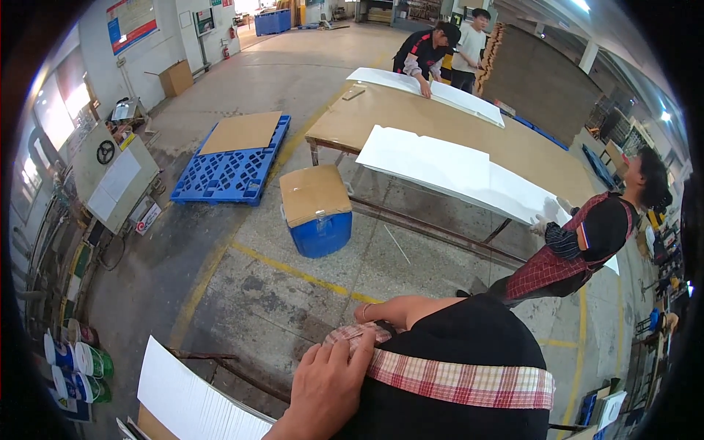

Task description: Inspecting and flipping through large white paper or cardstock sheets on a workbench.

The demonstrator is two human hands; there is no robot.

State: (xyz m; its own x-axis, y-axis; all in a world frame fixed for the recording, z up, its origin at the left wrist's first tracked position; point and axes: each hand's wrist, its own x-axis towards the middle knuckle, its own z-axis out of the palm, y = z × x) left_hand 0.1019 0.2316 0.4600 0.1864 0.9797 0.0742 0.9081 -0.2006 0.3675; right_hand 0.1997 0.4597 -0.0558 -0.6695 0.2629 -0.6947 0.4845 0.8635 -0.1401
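Observation:
My left hand comes up from the lower edge, its fingers bent over a bunched piece of red-and-cream plaid cloth. From a black short sleeve, my right forearm reaches left, with a thin bracelet at the wrist. That hand is mostly hidden beside the bunched cloth, so its grip does not show. A plaid strap of matching fabric runs across my black shirt toward both hands. Below and left of my left hand stands a stack of white sheets.
Ahead stands a blue bin under a cardboard lid, near a blue pallet. A long brown table bears white sheets. A gloved co-worker touches them; two people stand farther back. Buckets sit left.

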